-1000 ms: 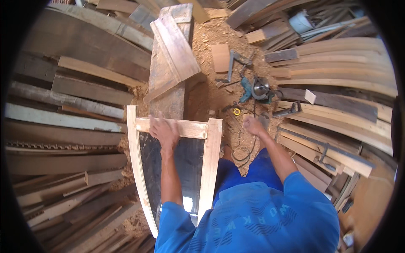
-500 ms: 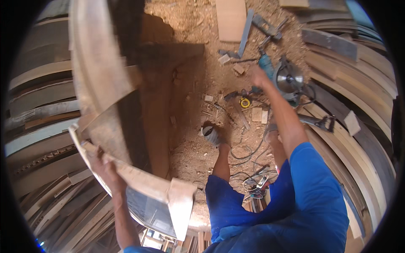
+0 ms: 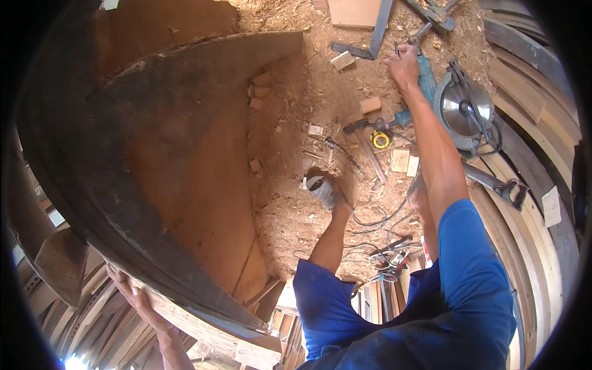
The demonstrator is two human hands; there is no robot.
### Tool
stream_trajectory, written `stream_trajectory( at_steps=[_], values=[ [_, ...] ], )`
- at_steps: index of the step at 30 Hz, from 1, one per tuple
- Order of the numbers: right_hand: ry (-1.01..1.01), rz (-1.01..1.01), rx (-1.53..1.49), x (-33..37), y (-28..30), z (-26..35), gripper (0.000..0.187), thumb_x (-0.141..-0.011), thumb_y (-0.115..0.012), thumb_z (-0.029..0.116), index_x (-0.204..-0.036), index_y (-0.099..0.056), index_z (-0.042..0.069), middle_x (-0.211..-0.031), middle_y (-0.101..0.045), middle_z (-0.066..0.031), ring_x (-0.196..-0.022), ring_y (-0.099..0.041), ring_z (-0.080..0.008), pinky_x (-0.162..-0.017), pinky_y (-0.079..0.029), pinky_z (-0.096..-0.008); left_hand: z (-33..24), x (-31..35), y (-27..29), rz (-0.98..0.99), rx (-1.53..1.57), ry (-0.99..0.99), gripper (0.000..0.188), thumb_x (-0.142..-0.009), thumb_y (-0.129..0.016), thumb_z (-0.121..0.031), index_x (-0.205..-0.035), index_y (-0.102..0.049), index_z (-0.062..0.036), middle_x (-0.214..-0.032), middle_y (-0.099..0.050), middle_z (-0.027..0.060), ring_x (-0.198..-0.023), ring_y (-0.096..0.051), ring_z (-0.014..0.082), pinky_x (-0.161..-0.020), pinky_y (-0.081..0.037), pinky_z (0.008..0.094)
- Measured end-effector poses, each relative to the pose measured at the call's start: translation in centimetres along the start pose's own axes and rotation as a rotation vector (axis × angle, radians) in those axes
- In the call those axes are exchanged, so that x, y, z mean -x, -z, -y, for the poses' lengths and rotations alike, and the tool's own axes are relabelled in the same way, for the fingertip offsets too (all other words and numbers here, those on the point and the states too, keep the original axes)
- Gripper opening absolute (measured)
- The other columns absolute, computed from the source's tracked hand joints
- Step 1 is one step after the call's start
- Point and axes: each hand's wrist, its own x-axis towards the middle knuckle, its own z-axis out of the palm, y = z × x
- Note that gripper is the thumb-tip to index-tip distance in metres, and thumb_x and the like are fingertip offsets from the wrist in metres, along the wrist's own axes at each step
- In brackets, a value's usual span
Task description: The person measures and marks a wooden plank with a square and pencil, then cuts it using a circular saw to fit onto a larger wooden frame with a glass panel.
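Note:
My left hand [image 3: 137, 297] lies with fingers extended along the pale outer edge [image 3: 185, 319] of a large curved wooden piece [image 3: 166, 203]. Dark, broad and hollowed, this piece fills the left side. At the upper right my right hand [image 3: 404, 71] is closed, with a thin dark pencil-like stick [image 3: 396, 50] showing at its fingers. Just beside that hand lies a teal power tool [image 3: 426, 79]. A circular saw [image 3: 464, 110] with a bare round blade rests to its right. Nearer me are a second teal-bodied tool [image 3: 402, 118] and a yellow ring-shaped roll [image 3: 381, 140].
Wood shavings cover the ground [image 3: 290, 135], with scattered offcuts [image 3: 370, 105]. A metal square [image 3: 379, 34] and a clamp [image 3: 435, 20] lie at the far side. A handsaw [image 3: 487, 180] rests by stacked boards [image 3: 524, 246] on the right. Cables [image 3: 376, 222] loop by my feet.
The large wooden piece has shifted in view, now showing more of its dark hollow face. My left hand has moved lower along its edge. My right hand has reached farther forward and is closed.

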Motion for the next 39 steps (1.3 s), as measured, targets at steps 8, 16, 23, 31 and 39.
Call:
stream_trajectory(
  at_steps=[8, 16, 23, 31, 39],
  values=[
    [-0.232, 0.315, 0.015, -1.8, -1.2, 6.2, 0.040, -0.085, -0.077, 0.034, -0.101, -0.075, -0.003, -0.090, -0.075, -0.0113, -0.077, -0.067, -0.0184, -0.066, -0.052, -0.0379, 1.9, 0.5, 0.9, -0.078, 0.029, 0.085, 0.088, -0.093, -0.048, -0.058, -0.163, -0.028, -0.0093, -0.172, -0.016, 0.0132, -0.157, -0.020, 0.0309, -0.126, -0.020, 0.0493],
    [0.236, 0.322, 0.139, 5.6, 8.0, 10.7, 0.041, -0.091, -0.056, 0.039, -0.094, -0.071, 0.000, -0.087, -0.069, -0.0271, -0.084, -0.068, -0.0431, -0.078, -0.050, -0.0466, 0.2, -0.2, -0.7, -0.072, -0.154, -0.137, 0.070, -0.097, -0.042, -0.042, -0.153, -0.041, 0.0000, -0.156, -0.035, 0.0278, -0.146, -0.036, 0.0427, -0.119, -0.025, 0.0579],
    [0.313, 0.523, 0.088, 20.8, 29.4, 21.5, 0.031, -0.090, -0.062, 0.027, -0.085, -0.059, -0.004, -0.069, -0.055, -0.0141, -0.066, -0.052, -0.0195, -0.065, -0.045, -0.0394, 0.6, 0.1, -1.2, -0.176, -0.388, -0.158, 0.060, -0.103, -0.040, -0.034, -0.151, -0.042, 0.0012, -0.158, -0.027, 0.0409, -0.151, -0.020, 0.0500, -0.122, -0.013, 0.0598],
    [0.217, 1.062, -0.251, 35.1, 45.8, 35.9, 0.025, -0.087, -0.064, 0.025, -0.088, -0.065, 0.000, -0.073, -0.063, -0.0024, -0.065, -0.060, -0.0121, -0.060, -0.050, -0.0328, -11.8, 13.3, 0.0, 0.180, 0.367, -0.659, 0.086, -0.081, -0.083, -0.030, -0.149, -0.041, 0.0033, -0.152, -0.045, 0.0270, -0.141, -0.043, 0.0431, -0.119, -0.032, 0.0497],
    [0.264, 1.201, -0.374, 46.4, 42.7, 36.8, 0.025, -0.091, -0.071, 0.023, -0.097, -0.067, -0.001, -0.078, -0.066, -0.0047, -0.072, -0.062, -0.0124, -0.066, -0.052, -0.0309, -10.8, 29.3, -3.0, 0.658, 0.610, -0.197, 0.034, -0.095, -0.071, -0.016, -0.125, -0.060, -0.0053, -0.083, -0.070, 0.0125, -0.067, -0.067, 0.0218, -0.063, -0.054, 0.0367]
  ],
)
